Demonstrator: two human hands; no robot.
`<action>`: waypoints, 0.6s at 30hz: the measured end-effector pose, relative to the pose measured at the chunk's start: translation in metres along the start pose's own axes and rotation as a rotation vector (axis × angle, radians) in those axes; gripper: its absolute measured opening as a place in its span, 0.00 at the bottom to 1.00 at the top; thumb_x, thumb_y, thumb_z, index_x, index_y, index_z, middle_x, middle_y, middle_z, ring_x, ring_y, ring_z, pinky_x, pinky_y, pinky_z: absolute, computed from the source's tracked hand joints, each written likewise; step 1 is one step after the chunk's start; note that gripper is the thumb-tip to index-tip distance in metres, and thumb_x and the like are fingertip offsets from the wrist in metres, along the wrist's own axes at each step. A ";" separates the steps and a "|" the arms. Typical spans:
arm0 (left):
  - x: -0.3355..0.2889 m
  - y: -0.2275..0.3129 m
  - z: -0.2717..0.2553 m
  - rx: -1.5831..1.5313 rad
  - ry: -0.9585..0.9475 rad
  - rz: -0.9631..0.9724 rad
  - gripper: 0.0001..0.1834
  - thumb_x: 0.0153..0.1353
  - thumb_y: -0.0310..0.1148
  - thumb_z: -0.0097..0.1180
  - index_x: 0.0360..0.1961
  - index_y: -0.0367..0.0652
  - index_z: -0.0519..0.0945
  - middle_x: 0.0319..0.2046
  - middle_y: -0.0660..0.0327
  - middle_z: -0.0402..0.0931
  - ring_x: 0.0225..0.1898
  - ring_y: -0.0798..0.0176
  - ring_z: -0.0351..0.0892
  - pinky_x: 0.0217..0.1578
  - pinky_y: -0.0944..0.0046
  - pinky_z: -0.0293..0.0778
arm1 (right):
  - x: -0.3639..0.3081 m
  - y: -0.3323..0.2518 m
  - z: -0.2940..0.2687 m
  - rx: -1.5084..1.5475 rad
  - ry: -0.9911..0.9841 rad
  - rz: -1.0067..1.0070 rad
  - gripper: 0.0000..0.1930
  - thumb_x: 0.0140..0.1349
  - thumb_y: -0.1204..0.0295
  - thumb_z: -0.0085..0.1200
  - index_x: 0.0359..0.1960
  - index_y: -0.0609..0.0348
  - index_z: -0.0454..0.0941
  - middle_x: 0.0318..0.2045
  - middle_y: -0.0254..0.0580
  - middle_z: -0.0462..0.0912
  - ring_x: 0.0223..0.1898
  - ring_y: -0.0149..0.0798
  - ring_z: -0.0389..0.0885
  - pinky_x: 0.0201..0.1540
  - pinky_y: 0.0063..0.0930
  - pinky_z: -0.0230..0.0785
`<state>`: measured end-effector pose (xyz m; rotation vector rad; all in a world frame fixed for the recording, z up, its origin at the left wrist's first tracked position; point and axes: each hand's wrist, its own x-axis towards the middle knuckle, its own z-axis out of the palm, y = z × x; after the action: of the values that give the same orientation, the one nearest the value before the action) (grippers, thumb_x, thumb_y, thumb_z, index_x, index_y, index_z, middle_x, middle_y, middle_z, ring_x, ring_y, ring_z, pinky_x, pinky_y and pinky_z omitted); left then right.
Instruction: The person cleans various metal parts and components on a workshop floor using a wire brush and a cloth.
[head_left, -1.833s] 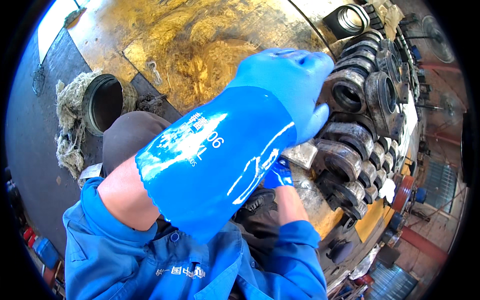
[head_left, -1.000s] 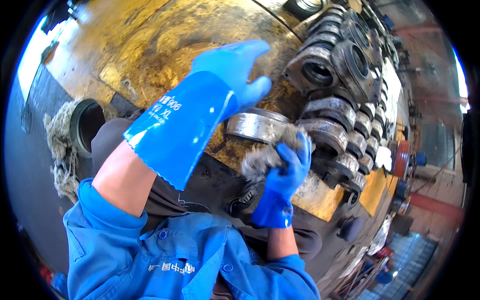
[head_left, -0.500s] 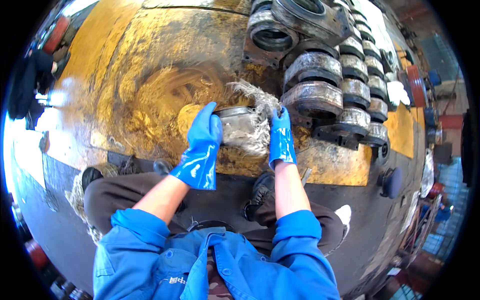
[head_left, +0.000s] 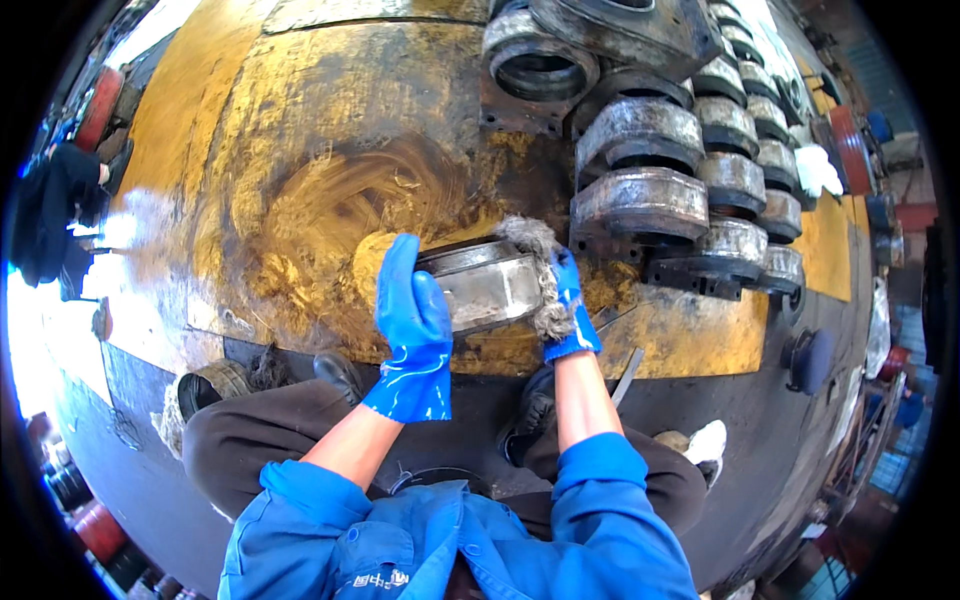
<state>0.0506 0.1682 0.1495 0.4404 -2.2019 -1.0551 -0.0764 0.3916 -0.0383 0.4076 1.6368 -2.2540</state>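
- My left hand (head_left: 410, 315) is gripping the metal ring (head_left: 490, 292) by its left end.
- My right hand (head_left: 567, 300) is clutching grey fibre (head_left: 552, 320) — pressing it to the ring's right end.
- The ring is tilting over the yellow sheet (head_left: 690, 345), toward its near edge.

The head-worn fisheye looks steeply down from above the blue jacket (head_left: 540, 550) at six o'clock, facing out over the yellow surface (head_left: 340, 85) toward twelve; hands (head_left: 410, 315) lie near mid-frame, close by, forearms (head_left: 345, 447) at seven and five.
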 end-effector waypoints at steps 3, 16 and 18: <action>0.002 -0.007 -0.011 0.028 0.058 -0.003 0.20 0.71 0.30 0.50 0.60 0.33 0.78 0.58 0.40 0.78 0.62 0.38 0.76 0.66 0.46 0.69 | -0.037 -0.051 0.042 -0.271 0.037 -0.330 0.13 0.69 0.72 0.59 0.52 0.63 0.79 0.47 0.42 0.85 0.47 0.35 0.82 0.55 0.33 0.75; 0.058 0.042 -0.106 -2.041 -0.327 -0.830 0.20 0.73 0.37 0.57 0.60 0.37 0.79 0.45 0.60 0.86 0.44 0.61 0.86 0.52 0.62 0.82 | -0.163 -0.150 0.252 -0.727 -0.471 -1.117 0.18 0.55 0.77 0.53 0.49 0.62 0.83 0.50 0.55 0.85 0.59 0.59 0.80 0.70 0.47 0.64; 0.068 0.037 -0.116 -2.075 -0.322 -0.788 0.19 0.73 0.35 0.57 0.60 0.37 0.79 0.45 0.59 0.86 0.44 0.61 0.86 0.51 0.61 0.82 | -0.175 -0.139 0.284 -0.717 -0.386 -1.198 0.21 0.59 0.75 0.51 0.55 0.63 0.81 0.56 0.58 0.83 0.62 0.58 0.78 0.72 0.46 0.61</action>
<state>0.0790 0.0888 0.2602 0.0503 -0.0548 -3.0508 0.0129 0.1779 0.2390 -1.4074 2.5966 -1.8200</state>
